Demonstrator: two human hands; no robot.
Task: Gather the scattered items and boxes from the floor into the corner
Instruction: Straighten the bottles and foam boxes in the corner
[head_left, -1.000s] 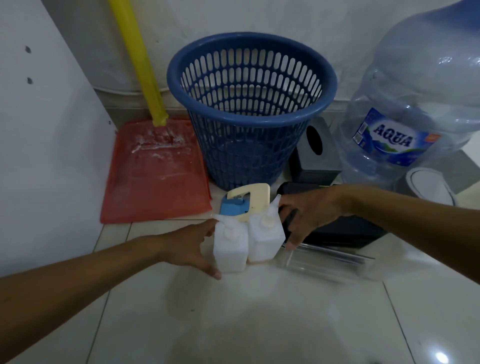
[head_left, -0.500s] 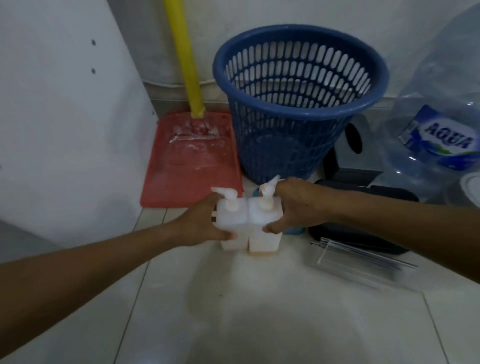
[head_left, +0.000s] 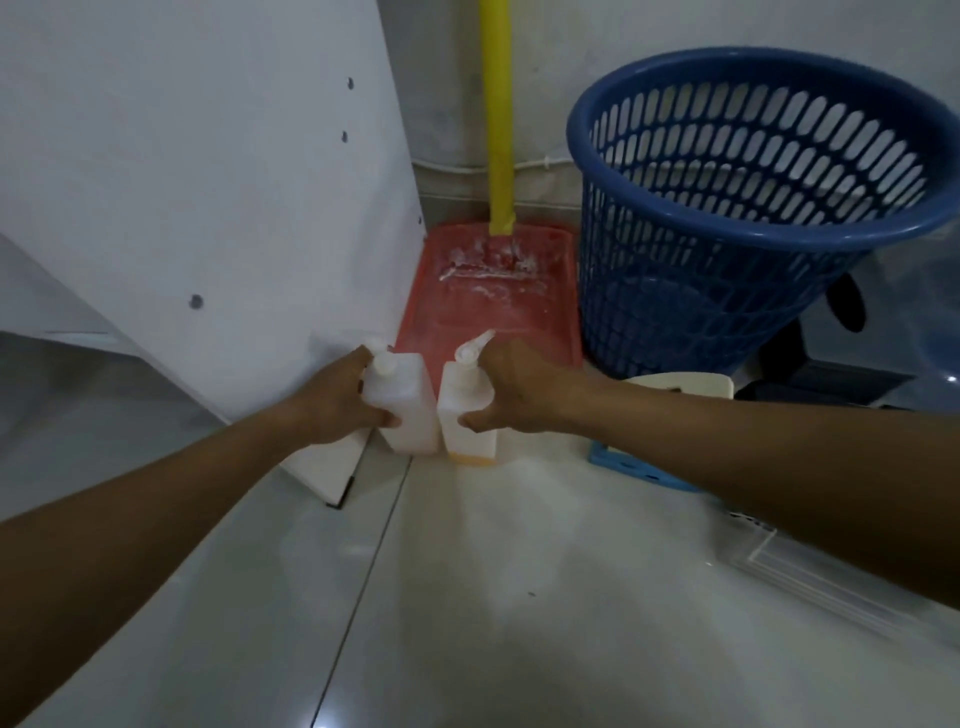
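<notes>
**White plastic bottles, one in each hand, at the dustpan's edge**

White and translucent, two pump bottles sit side by side low over the pale tiled floor (head_left: 467, 597). The left hand (head_left: 337, 400) grips the left bottle (head_left: 410, 410), with fingers curled round its outer face and the thumb pressed low on the near side. The right hand (head_left: 519, 395) clamps the right bottle (head_left: 465, 421) the same way from the other side, with the thumb low on the front. This bottle has an orange tint at its base. Only a thin gap shows between the two bottles, and I cannot tell whether their bases rest on the tiles.

Directly beyond both grips lies a red dustpan (head_left: 488, 296) with white residue on it. Its yellow handle (head_left: 496, 114) rises against the wall. A white board (head_left: 182, 182) leans just outside the left grip, touching the back of that hand or nearly so. Beyond and to the right of the right grip stands a blue basket (head_left: 727, 208). A cream plastic piece (head_left: 691, 384) and a blue one (head_left: 623, 467) show behind the right forearm, and a clear box (head_left: 810, 577) lies nearer the person.
</notes>
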